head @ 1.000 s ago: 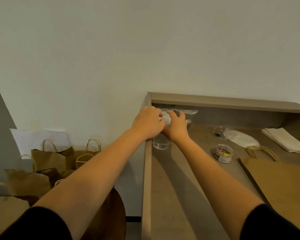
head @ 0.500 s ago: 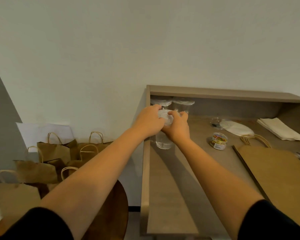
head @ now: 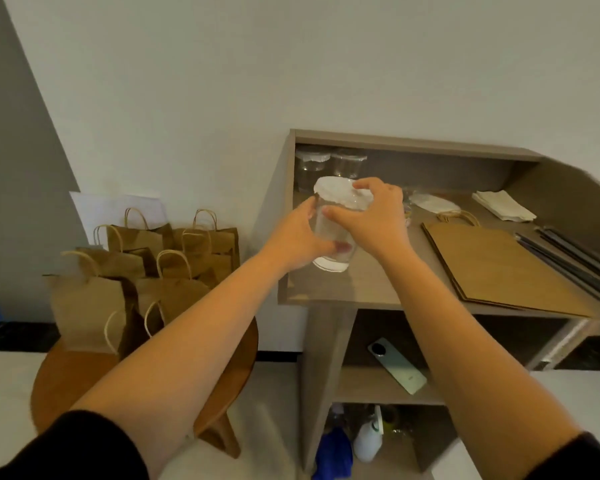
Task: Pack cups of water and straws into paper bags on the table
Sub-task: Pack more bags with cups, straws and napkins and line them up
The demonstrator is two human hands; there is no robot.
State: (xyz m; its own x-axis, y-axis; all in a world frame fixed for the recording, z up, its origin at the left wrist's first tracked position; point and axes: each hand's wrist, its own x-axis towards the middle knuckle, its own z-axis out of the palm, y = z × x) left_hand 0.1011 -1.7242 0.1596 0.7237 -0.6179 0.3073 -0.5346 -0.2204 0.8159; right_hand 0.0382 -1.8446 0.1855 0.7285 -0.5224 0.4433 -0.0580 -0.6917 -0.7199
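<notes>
**Both hands on a lidded cup above the desk**

The left hand (head: 297,239) wraps the side of the clear cup (head: 335,233); the right hand (head: 371,216) grips its white lid (head: 340,194). The cup is tilted, held above the desk (head: 368,289). Right lie flat paper bags (head: 499,268); farther back stand two more cups (head: 329,164). Left, upright bags (head: 146,271) crowd a round stool (head: 73,375).

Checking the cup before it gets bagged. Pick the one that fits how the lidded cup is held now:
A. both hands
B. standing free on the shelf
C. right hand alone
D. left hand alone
A: the left hand holds the cup low on its side, while the right hand grips it at the lid rim.
</notes>
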